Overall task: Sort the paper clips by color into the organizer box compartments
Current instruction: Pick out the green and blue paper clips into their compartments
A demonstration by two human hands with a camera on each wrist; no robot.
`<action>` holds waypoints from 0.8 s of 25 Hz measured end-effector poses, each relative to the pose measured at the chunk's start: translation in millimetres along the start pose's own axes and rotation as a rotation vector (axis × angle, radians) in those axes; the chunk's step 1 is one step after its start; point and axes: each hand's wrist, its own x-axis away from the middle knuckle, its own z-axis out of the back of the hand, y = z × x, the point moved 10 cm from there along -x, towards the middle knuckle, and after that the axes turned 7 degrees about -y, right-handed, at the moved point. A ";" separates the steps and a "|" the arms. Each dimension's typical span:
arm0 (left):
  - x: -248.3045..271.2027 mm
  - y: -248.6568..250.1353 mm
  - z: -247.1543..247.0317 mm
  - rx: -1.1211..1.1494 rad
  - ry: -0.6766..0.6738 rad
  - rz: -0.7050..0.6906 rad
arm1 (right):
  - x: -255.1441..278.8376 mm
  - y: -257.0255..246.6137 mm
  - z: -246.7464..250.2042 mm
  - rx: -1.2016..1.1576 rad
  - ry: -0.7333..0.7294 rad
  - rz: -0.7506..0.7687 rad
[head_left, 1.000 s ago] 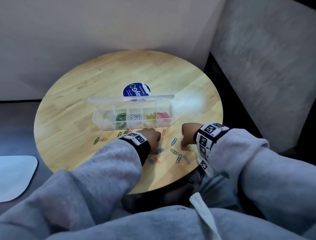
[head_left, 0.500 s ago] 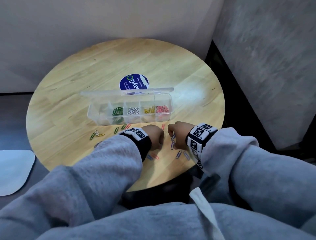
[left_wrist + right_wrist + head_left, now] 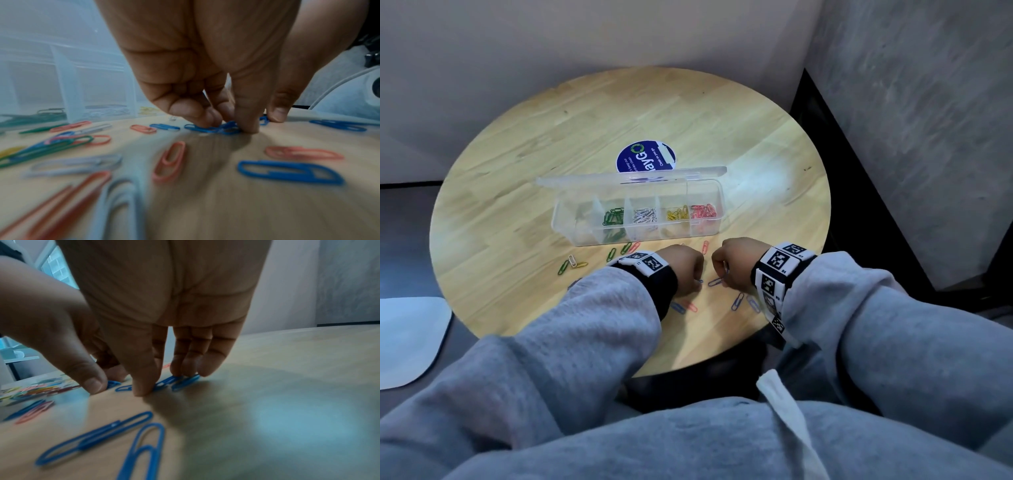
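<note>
The clear organizer box [image 3: 571, 236] stands open mid-table; green, white, yellow and red clips fill four compartments, and the leftmost looks empty. Just in front of it my two hands meet, knuckles up. My left hand [image 3: 697, 279] curls fingers and thumb around a bunch of blue paper clips [image 3: 216, 128] lying on the wood. My right hand [image 3: 722, 274] pinches blue clips [image 3: 174, 380] between thumb [image 3: 144, 384] and fingertips against the table. The left thumb [image 3: 92, 382] touches another blue clip beside them.
Loose clips lie around the hands: green, white and yellow ones [image 3: 571, 263] at the left, a red one [image 3: 705, 246] near the box, blue ones [image 3: 738, 301] by the right wrist. A blue round sticker [image 3: 645, 157] sits behind the box. The round table's edge [image 3: 722, 356] is close behind my wrists.
My right hand has slid left until it meets the left hand over the blue clips. The left hand has stayed roughly in place, and my head has shifted.
</note>
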 end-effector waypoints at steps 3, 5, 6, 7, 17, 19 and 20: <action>3.3 -4.4 3.2 0.022 0.019 -0.016 | -0.2 1.2 -1.8 -0.038 -0.009 -0.006; 5.6 -8.3 2.6 0.023 0.009 -0.010 | 2.4 10.5 2.1 -0.141 0.014 -0.044; 5.5 -10.5 2.1 0.026 0.001 -0.007 | 4.1 18.0 5.6 -0.195 0.038 -0.072; 4.9 -13.0 2.0 0.030 -0.007 -0.001 | 5.7 26.5 9.0 -0.223 0.060 -0.102; 3.4 -4.3 3.7 0.001 0.043 -0.030 | 8.0 32.1 -0.6 -0.104 -0.021 -0.108; 0.8 -4.4 3.3 -0.018 0.026 -0.027 | 4.9 24.9 -0.9 -0.063 -0.018 -0.058; 0.2 -5.3 3.5 -0.016 0.023 -0.024 | 4.2 24.5 -1.5 -0.058 -0.018 -0.053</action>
